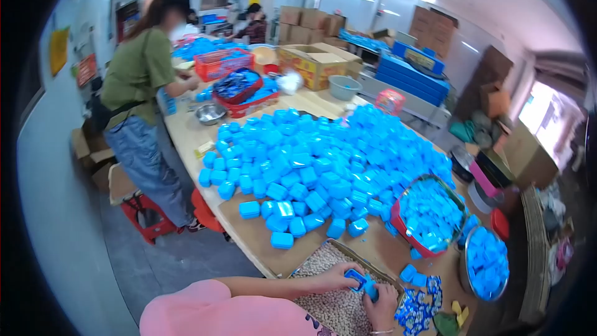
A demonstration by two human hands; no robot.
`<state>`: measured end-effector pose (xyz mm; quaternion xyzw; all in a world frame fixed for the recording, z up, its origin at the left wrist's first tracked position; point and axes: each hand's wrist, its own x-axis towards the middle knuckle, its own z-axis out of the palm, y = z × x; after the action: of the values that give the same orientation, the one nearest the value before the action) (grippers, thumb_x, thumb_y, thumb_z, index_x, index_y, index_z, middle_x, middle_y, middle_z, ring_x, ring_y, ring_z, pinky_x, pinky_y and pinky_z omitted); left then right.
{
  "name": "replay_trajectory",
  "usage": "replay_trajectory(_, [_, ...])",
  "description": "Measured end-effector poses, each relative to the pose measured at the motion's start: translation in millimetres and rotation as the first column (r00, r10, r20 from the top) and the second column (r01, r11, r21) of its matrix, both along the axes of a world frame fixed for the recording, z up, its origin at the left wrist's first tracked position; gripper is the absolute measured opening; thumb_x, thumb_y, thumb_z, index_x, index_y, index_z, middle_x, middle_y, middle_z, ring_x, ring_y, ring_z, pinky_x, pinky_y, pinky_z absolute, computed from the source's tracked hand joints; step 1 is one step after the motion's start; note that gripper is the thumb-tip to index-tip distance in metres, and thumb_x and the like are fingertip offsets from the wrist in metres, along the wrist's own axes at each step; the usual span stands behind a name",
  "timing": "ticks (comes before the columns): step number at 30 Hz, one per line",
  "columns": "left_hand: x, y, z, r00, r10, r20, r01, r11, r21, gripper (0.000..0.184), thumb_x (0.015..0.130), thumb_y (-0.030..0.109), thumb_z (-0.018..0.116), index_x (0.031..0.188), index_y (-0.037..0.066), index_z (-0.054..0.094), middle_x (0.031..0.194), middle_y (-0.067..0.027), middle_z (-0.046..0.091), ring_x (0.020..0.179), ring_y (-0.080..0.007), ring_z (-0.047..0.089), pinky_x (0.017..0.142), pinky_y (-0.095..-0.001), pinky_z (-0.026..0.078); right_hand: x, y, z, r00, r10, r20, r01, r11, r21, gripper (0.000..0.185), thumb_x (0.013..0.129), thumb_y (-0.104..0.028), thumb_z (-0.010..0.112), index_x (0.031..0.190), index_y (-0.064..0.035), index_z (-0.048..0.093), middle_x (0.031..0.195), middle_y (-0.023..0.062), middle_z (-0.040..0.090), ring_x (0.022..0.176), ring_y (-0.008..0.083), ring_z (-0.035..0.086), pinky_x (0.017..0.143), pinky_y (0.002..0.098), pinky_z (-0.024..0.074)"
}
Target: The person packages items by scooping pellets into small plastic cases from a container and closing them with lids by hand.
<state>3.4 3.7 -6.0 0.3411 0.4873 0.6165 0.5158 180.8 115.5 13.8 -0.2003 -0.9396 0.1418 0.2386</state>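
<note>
My left hand (339,277) is closed on a small blue case (356,279), above a tray of small pale beads (333,302). My right hand (382,305), a bracelet at its wrist, is closed on a light blue piece (370,289) right beside the case. Whether the two pieces are joined I cannot tell. To the right of my hands lie patterned dark blue packets (420,308) and a few loose blue pieces (413,275). A large heap of blue cases (311,168) covers the table beyond the tray.
A red-rimmed basket (401,227) and a metal bowl (466,267) hold blue pieces at the right. A person in a green shirt (140,68) stands at the table's left side. Farther back are a steel bowl (210,113), red baskets (224,65) and an open carton (311,65).
</note>
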Motion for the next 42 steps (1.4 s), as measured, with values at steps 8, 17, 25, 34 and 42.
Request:
replay_trajectory(8, [-6.5, -7.5, 10.5, 0.987, -0.004, 0.162, 0.011, 0.999, -0.041, 0.039, 0.078, 0.013, 0.070, 0.113, 0.007, 0.055, 0.095, -0.0028, 0.059, 0.081, -0.0106, 0.060, 0.065, -0.0241, 0.050, -12.9, 1.8, -0.9, 0.999, 0.005, -0.034, -0.007, 0.997, -0.073, 0.028, 0.065, -0.010, 0.069, 0.090, -0.0023, 0.059, 0.090, 0.0152, 0.057, 0.088, 0.0357, 0.054, 0.079, 0.0423, 0.0443])
replay_trajectory(17, [-5.7, -4.7, 10.7, 0.955, -0.279, 0.100, 0.260, 0.951, 0.164, 0.063, 0.073, -0.002, 0.068, 0.129, 0.008, 0.041, 0.118, -0.0022, 0.048, 0.106, -0.0102, 0.049, 0.085, -0.0262, 0.045, -12.5, 1.1, 3.3, 0.997, -0.029, -0.074, 0.015, 0.983, -0.184, 0.028, 0.067, -0.006, 0.068, 0.093, -0.0010, 0.059, 0.092, 0.0168, 0.057, 0.089, 0.0367, 0.054, 0.080, 0.0428, 0.0434])
replay_trajectory(25, [-3.1, -2.6, 6.0, 0.982, -0.177, 0.059, 0.163, 0.968, 0.189, 0.055, 0.075, 0.006, 0.076, 0.123, 0.007, 0.051, 0.110, -0.0014, 0.060, 0.101, -0.0111, 0.056, 0.086, -0.0286, 0.048, -4.9, 20.6, 6.3, 0.959, -0.220, -0.181, 0.062, 0.781, -0.621, 0.026, 0.075, -0.003, 0.069, 0.101, -0.0006, 0.065, 0.095, 0.0080, 0.063, 0.088, 0.0175, 0.060, 0.080, 0.0287, 0.0467])
replay_trajectory(34, [-2.4, -7.5, 24.1, 0.989, -0.136, -0.053, 0.139, 0.988, 0.066, 0.048, 0.074, 0.002, 0.075, 0.117, 0.004, 0.056, 0.100, -0.0019, 0.063, 0.092, -0.0087, 0.059, 0.079, -0.0262, 0.050, -13.3, -15.9, 66.4, 0.950, 0.262, -0.167, -0.292, 0.938, -0.187, 0.037, 0.068, 0.000, 0.071, 0.104, -0.0057, 0.065, 0.109, 0.0101, 0.062, 0.096, 0.0295, 0.058, 0.081, 0.0367, 0.0480])
replay_trajectory(42, [-2.1, -7.9, 25.2, 0.974, -0.130, -0.186, 0.150, 0.984, 0.097, 0.046, 0.072, 0.008, 0.078, 0.112, 0.003, 0.057, 0.094, -0.0013, 0.063, 0.085, -0.0073, 0.058, 0.072, -0.0247, 0.049, -13.2, -18.7, 67.0, 0.941, 0.300, -0.156, -0.322, 0.935, -0.149, 0.039, 0.067, 0.002, 0.071, 0.105, -0.0064, 0.064, 0.110, 0.0092, 0.062, 0.095, 0.0294, 0.058, 0.079, 0.0370, 0.0489])
